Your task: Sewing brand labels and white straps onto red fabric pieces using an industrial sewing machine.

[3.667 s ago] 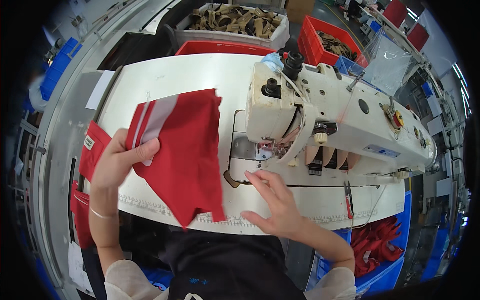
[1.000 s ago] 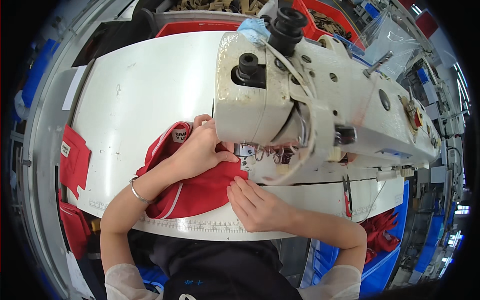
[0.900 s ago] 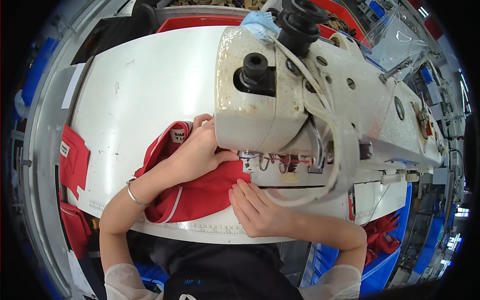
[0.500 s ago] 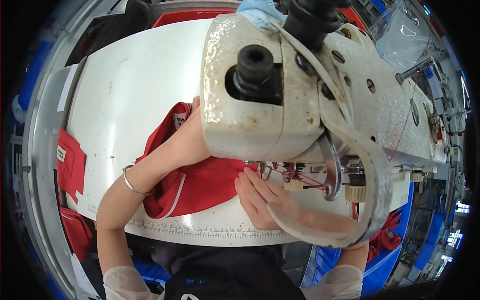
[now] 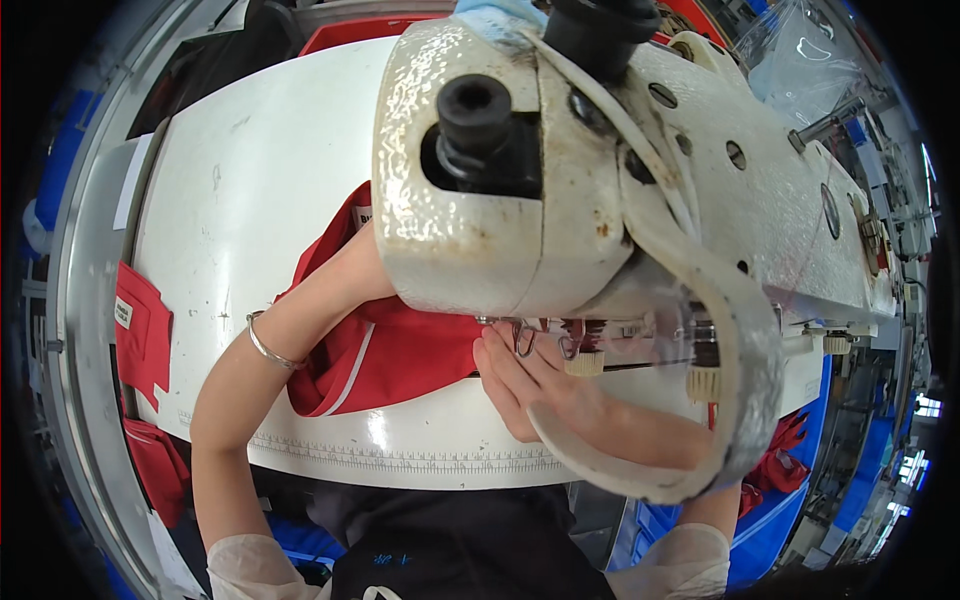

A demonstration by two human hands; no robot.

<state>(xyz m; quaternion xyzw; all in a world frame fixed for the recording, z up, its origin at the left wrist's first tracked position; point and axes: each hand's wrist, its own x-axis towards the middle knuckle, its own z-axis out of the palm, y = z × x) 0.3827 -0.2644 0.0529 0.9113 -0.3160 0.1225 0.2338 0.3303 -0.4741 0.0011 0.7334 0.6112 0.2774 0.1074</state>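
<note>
The white sewing machine (image 5: 465, 240) fills the upper middle. My left hand (image 5: 372, 262) reaches behind its head onto a folded red fabric piece (image 5: 400, 360) with a pale stripe and white label; its fingers are hidden. My right hand (image 5: 525, 385) is beside the presser foot (image 5: 495, 322), with fingers together on the fabric's right edge, partly behind the machine's pale curved guard (image 5: 740, 410). The fabric lies on the white table (image 5: 240, 200), beneath the needle area.
Other red pieces (image 5: 140, 330) lie at the table's left edge. A blue bin with red fabric (image 5: 775, 470) sits at the lower right. A red crate (image 5: 335, 35) is behind the table, and clear plastic sheeting (image 5: 795, 65) is at the back right.
Since the first frame, the raised red piece has come down to the machine, with both hands. Over the last second both hands moved slightly farther under the machine head, which appears larger in view.
</note>
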